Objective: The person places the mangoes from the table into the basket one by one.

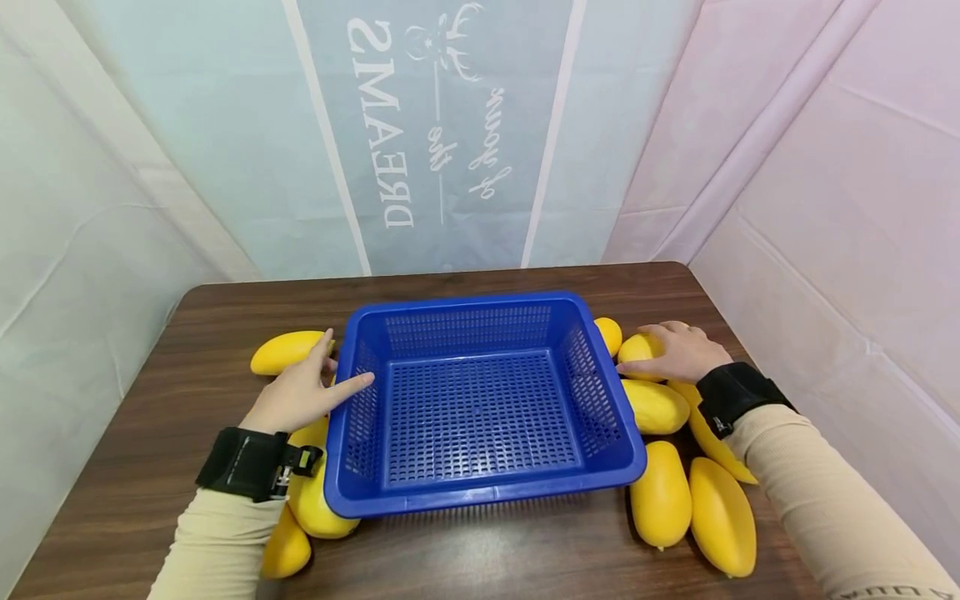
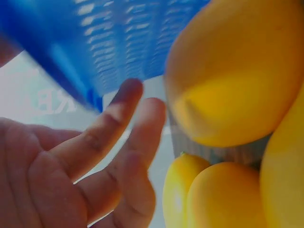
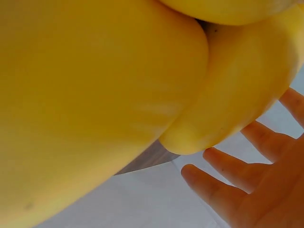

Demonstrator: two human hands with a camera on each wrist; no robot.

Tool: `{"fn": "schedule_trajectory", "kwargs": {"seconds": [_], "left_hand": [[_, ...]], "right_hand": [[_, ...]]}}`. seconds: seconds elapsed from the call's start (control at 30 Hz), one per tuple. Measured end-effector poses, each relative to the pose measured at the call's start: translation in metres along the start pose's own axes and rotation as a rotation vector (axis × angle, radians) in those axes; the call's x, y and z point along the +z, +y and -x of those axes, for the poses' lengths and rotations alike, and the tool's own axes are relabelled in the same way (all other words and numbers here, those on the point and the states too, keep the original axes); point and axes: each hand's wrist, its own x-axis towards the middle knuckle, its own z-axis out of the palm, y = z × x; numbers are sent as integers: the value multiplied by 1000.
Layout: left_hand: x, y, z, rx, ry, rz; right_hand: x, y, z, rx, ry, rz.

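Observation:
A blue plastic basket (image 1: 487, 493) with perforated walls sits upright in the middle of the table, nothing inside it. At its left rim is my left hand (image 1: 296, 392), fingers spread and thumb reaching over the rim. The left wrist view shows those fingers (image 2: 90, 147) loosely bent beside the basket's side (image 2: 114, 42), holding nothing. My right hand (image 1: 678, 354) lies over a yellow mango (image 1: 640, 348) right of the basket, thumb pointing toward the basket. From the right wrist, its extended fingers (image 3: 228, 168) reach right to the edge of a mango (image 3: 237, 95).
More mangoes (image 1: 660, 496) cluster right of the basket, under and beside my right forearm. On the left, one mango (image 1: 285, 352) lies behind my hand and several (image 1: 318, 500) are partly hidden by my wrist. The brown wooden table (image 1: 480, 558) meets fabric walls (image 1: 450, 242) behind.

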Motion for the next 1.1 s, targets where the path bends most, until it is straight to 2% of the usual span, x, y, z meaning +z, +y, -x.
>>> {"fn": "schedule_trajectory", "kwargs": {"seconds": [0.2,0.33,0.57,0.77,1.1], "left_hand": [[-3,-3,0,8,-19,84],[2,-2,-1,7,-19,86],[10,1,-6,38,-47,167],[15,3,-9,7,-41,146],[18,5,-7,3,-69,170]], "right_hand": [[1,1,-2,1,-3,15],[3,1,-3,6,-10,20],[5,2,-5,9,-15,4],[5,3,-6,5,-16,10],[6,6,-12,3,-30,31]]}}
